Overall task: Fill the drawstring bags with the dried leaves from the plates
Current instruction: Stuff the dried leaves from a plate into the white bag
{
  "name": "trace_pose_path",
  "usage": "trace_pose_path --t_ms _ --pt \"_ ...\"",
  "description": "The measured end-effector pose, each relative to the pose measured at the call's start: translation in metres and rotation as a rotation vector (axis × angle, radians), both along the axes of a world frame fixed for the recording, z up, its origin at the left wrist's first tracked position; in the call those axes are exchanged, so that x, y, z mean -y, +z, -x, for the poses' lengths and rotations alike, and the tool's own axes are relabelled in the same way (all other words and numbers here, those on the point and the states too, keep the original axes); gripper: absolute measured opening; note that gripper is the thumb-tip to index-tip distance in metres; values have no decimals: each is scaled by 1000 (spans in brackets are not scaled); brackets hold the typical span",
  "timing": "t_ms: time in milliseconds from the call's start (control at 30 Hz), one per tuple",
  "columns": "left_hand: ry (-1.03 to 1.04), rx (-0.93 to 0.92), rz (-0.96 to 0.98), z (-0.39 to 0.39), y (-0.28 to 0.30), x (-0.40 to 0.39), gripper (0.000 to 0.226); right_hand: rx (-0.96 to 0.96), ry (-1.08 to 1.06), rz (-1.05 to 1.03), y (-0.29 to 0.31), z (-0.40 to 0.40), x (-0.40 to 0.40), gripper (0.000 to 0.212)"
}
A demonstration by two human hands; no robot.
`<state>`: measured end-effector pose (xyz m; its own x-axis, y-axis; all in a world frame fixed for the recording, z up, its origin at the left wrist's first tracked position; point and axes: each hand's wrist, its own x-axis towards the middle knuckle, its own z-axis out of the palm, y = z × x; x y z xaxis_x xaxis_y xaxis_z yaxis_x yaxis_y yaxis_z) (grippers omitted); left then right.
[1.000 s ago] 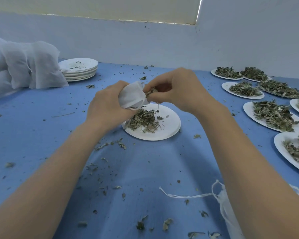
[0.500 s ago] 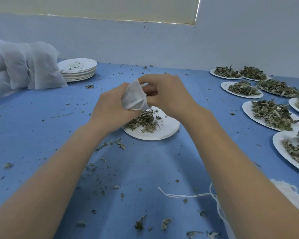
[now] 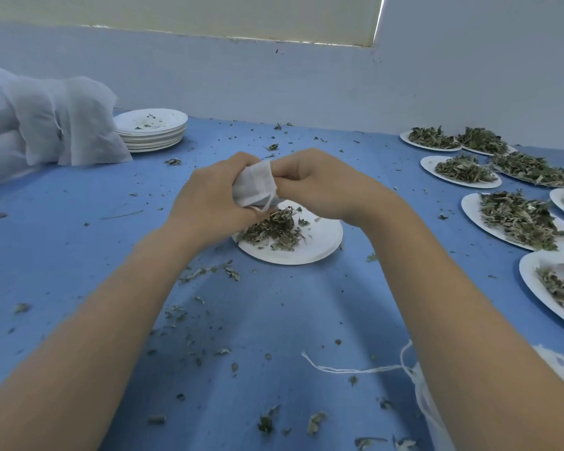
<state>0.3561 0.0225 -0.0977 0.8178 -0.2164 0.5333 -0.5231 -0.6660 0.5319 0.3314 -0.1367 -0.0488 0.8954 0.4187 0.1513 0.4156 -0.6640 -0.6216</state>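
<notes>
- The small white non-woven drawstring bag [image 3: 254,187] is held in the air just above the white paper plate [image 3: 323,242] at the table's middle, over its heap of dried green leaves [image 3: 271,231].
- It looks soft, light and limp, so it should be held by the rim of its mouth, not the body.
- The left hand [image 3: 209,203] has its fingers curled round the bag.
- The right hand [image 3: 316,187] pinches at the bag's mouth with bent fingers.
- The leaves look brittle and light; they would crumble and scatter easily.
- More leaf-filled white plates [image 3: 515,219] lie to the right on the blue cloth-covered table [image 3: 79,255]; a stack of emptied white plates [image 3: 152,131] stands far left.
</notes>
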Motion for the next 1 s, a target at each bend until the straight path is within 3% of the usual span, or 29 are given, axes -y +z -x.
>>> trace_pose_path --t_ms 133,233,333,467,533,600,833,1000 --pt "39 37 -72 1 1 -3 52 46 4 -96 -2 2 2 18" --pt "125 61 -143 -5 -1 -10 52 167 -147 -254 -10 -6 7 21" --pt "193 61 -185 -11 -5 -17 52 254 -265 -57 -26 -17 8 23" --pt "217 75 -185 -12 -10 -19 57 41 -252 350 -54 -26 7 47" --pt "231 84 -185 -13 -11 -19 60 26 -244 420 -62 -29 5 54" --pt "242 88 -183 -13 -12 -19 63 85 -242 429 -63 -30 6 48" --pt "276 99 -198 -13 -15 -20 56 153 -231 212 -44 -24 19 18" --pt "280 120 -284 -16 -20 -19 47 169 -272 17 -22 -20 30 9"
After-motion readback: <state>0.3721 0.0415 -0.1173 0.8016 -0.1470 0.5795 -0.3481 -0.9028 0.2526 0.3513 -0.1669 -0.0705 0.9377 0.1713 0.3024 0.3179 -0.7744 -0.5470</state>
